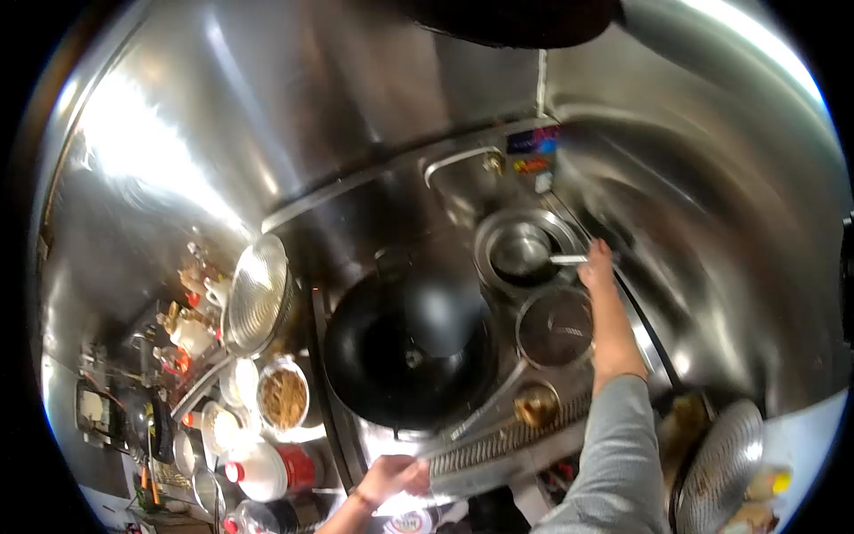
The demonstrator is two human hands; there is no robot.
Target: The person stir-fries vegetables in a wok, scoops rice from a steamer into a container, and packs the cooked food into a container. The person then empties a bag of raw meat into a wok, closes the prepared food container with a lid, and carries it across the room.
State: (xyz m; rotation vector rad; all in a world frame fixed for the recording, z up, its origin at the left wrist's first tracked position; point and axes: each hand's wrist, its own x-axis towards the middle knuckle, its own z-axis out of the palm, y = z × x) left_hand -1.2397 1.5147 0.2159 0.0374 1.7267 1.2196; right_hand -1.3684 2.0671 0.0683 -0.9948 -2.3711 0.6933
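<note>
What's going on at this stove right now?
A person stands at a stainless-steel wok station. Their right hand reaches out and grips a metal ladle handle over a round steel pot at the back. Their left hand rests at the front edge of the range, below a large, empty black wok. Bowls of ingredients sit to the left.

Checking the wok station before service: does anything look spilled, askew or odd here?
Nothing plainly spilled or damaged. The large black wok sits on its burner; the right hand grips a metal handle over the round steel pot. The left hand rests at the counter's front edge.
</note>
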